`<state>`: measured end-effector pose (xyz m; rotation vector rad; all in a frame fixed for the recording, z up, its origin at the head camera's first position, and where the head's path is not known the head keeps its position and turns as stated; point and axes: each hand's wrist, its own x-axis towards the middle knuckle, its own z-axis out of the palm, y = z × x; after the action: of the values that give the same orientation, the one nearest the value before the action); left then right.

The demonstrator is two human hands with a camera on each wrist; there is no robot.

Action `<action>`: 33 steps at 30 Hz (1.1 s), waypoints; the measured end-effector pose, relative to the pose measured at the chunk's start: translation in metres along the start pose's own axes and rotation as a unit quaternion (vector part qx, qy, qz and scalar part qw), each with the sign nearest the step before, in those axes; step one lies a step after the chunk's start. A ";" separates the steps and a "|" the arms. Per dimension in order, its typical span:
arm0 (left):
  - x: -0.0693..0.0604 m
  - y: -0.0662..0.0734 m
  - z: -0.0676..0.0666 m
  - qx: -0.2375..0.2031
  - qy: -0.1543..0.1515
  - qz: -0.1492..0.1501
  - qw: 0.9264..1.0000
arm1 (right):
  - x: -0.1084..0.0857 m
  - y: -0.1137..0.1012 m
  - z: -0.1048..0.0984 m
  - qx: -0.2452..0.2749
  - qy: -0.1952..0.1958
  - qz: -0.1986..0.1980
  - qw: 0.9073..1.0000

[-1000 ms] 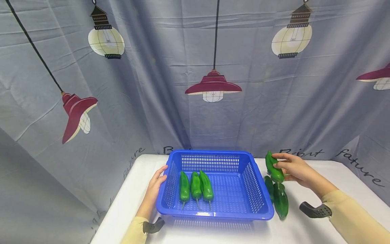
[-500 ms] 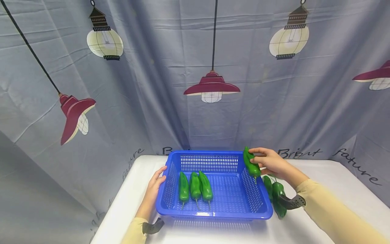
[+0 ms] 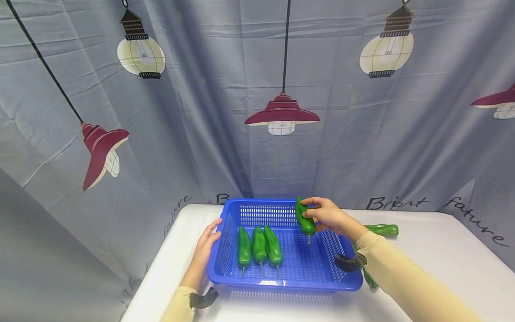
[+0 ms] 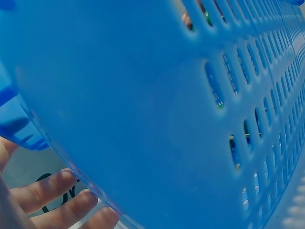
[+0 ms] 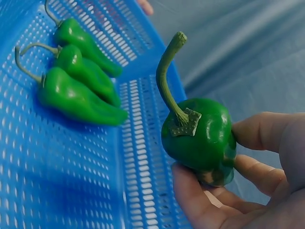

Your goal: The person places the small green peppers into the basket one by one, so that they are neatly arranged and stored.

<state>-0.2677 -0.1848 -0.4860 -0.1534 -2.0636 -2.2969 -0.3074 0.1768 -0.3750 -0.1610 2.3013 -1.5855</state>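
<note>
- Within the right hand, pinched above the basket: a green pepper, probably light, firm, slick.
- Best held round its body, sparing the stem.
- Left hand: fingers relaxed, touching the basket.

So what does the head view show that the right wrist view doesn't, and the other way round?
Only the head view: the printed lamps, the white table and the loose green peppers on it, right of the basket.

Only the right wrist view: the jagged cap at the stem of the held pepper, clear close up.

Both: that pepper in the right hand, three peppers inside the blue basket, and grey-blue fabric.
</note>
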 end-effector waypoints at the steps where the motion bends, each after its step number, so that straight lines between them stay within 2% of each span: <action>1: 0.000 0.000 0.000 0.000 0.000 -0.001 1.000 | 0.002 0.001 0.003 0.002 -0.001 0.001 1.000; 5: 0.001 -0.001 0.000 -0.008 -0.001 -0.005 1.000 | 0.010 0.006 0.016 0.008 0.003 0.003 1.000; 13: 0.001 -0.002 0.000 -0.009 -0.004 0.006 1.000 | 0.021 0.015 0.032 0.011 0.011 0.014 1.000; 33: 0.003 -0.003 -0.001 -0.007 0.003 -0.006 1.000 | 0.031 0.027 0.066 -0.008 0.005 0.031 0.999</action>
<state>-0.2706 -0.1855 -0.4889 -0.1350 -2.0527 -2.3162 -0.3118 0.1200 -0.4277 -0.0842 2.3048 -1.5416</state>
